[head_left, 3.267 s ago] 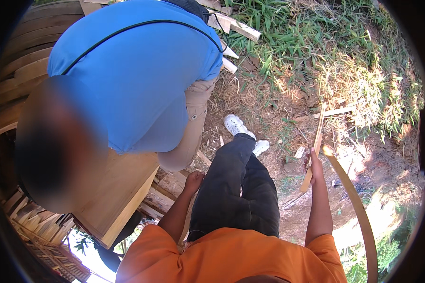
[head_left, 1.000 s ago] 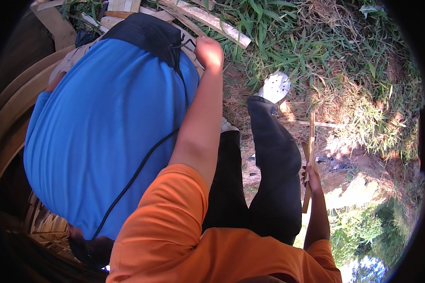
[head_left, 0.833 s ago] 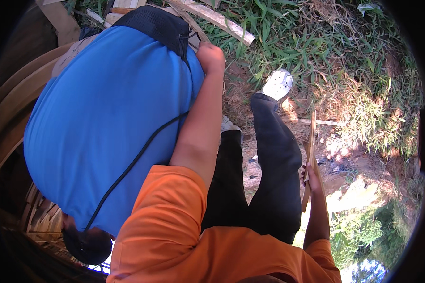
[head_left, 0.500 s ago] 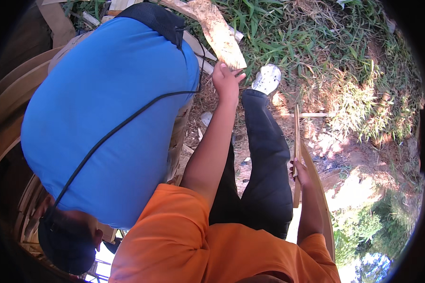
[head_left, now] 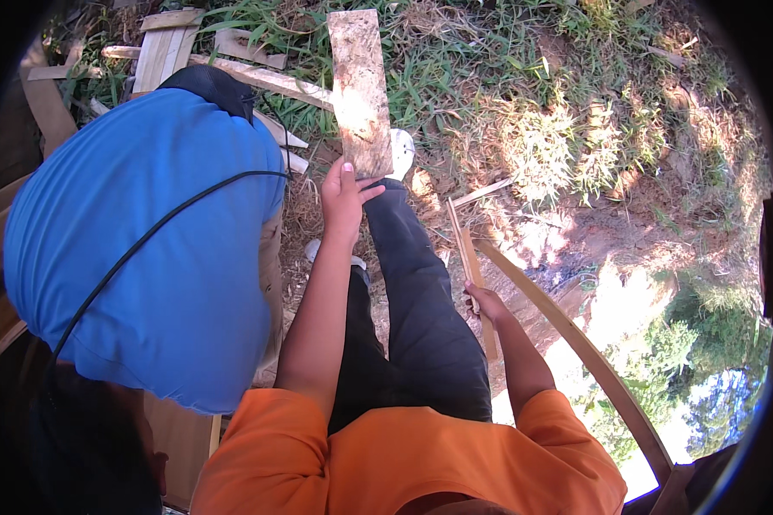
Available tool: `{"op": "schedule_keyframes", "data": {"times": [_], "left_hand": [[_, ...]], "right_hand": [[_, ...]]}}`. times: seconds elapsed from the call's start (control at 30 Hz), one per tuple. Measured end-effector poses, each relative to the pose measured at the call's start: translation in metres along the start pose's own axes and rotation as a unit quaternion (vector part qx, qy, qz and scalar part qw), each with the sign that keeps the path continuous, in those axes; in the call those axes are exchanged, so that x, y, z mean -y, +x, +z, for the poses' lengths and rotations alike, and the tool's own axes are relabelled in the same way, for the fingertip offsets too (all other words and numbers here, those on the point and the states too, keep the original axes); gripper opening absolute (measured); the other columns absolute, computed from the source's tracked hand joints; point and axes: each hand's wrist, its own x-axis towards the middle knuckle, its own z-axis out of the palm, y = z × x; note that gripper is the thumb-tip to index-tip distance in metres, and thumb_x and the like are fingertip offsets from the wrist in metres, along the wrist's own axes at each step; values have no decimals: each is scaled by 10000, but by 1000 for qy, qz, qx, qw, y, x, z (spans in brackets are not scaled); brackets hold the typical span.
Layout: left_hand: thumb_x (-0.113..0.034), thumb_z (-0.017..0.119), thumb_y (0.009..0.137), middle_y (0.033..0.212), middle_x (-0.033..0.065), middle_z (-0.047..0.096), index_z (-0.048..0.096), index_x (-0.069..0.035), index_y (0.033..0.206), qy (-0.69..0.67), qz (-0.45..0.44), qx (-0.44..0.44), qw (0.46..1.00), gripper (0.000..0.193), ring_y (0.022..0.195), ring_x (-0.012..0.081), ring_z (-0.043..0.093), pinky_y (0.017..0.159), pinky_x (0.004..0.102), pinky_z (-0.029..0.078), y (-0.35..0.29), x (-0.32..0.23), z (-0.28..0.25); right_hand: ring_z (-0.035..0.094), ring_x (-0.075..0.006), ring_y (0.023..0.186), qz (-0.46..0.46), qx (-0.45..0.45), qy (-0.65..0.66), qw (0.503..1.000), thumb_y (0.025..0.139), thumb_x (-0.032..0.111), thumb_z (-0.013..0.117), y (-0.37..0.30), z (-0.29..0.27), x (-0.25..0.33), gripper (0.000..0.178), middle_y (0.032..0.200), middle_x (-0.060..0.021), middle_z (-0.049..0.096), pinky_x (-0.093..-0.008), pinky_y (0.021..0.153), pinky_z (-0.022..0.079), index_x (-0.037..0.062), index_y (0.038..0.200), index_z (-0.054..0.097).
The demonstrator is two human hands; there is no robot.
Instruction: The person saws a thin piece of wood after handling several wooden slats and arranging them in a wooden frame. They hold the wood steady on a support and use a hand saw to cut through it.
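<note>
My left hand [head_left: 343, 202] is closed on the lower end of a broad, rough wooden board [head_left: 359, 86], thumb on its face. The board points away from me over the grass, and sunlight falls on its middle. Lower and to the right, my right hand [head_left: 488, 304] grips thin wooden strips [head_left: 467, 249], which lie close together and run lengthwise beside my leg. How many strips it holds I cannot tell. One of my shoes shows white just behind the board's lower end.
Close on my left, a person in a blue shirt [head_left: 146, 249] bends over, a black cord [head_left: 176, 219] across their back. Loose planks [head_left: 266, 79] lie in the grass beyond them. A long curved timber [head_left: 575, 339] passes to the right of my right arm.
My left hand has brought the board more upright and fully into view. The view has shifted, so the person in blue sits farther left. Both hands keep their hold.
</note>
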Motion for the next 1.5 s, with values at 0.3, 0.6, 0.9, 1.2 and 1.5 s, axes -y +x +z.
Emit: {"op": "schedule_keyframes", "data": {"times": [0.3,0.6,0.9,1.2,1.5], "left_hand": [[-244,475,1075,1023,151,728,533,-32,1294,-317,-164,245,901,310,842,232,745,673,309,630,-51,-26,-24],[-240,446,1084,936,147,713,475,-12,1408,-382,-204,337,836,397,726,216,728,627,302,593,-121,-8,-39],[-251,412,1094,1106,175,705,463,11,1405,17,-181,372,910,410,907,265,744,767,329,622,-216,-78,-54],[-142,511,988,984,275,663,614,-2,1203,499,199,242,808,277,912,452,652,770,492,515,-351,-161,-71],[-165,500,1015,925,258,674,613,46,1190,443,245,169,846,297,884,429,669,755,438,515,-411,-182,-70]], "right_hand": [[617,-147,740,-30,-17,-40,999,864,614,705,-16,8,-5,690,901,-65,629,-288,616,496,-13,1151,678],[647,-256,1045,-76,-27,-154,985,836,661,694,-18,30,14,837,1267,-227,620,-350,735,564,-65,1250,648],[618,-159,674,-108,3,-128,986,855,715,641,-82,20,55,744,910,-61,626,-304,594,516,21,1118,691],[610,-171,652,-83,52,15,995,853,655,680,-140,-3,65,656,777,-64,591,-316,530,520,22,1014,623],[566,-176,620,-277,281,243,886,869,727,549,-262,51,99,681,865,-69,596,-284,516,479,76,1069,552]]}}
